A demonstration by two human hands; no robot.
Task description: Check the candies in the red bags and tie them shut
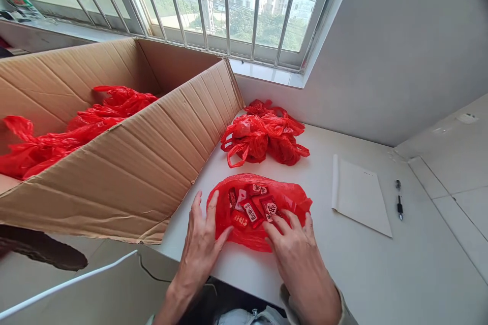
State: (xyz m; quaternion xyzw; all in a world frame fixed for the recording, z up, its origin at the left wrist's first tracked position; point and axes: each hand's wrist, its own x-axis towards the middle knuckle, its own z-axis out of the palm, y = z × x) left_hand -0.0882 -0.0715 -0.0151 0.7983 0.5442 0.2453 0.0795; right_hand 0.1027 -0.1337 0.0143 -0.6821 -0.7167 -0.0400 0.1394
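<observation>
Packets [250,212] already inside red plastic bag [293,193], spread on counter [316,269] — untied. Left hand [200,246] at bag's edge, right hand [297,249] over its other side; fingers of both apart. Bundled red bags [265,134] behind — more red plastic [107,112] in cardboard box [179,127].

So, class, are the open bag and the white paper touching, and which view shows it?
Apart. The head view shows a strip of white table between the open bag and the white paper.
</observation>
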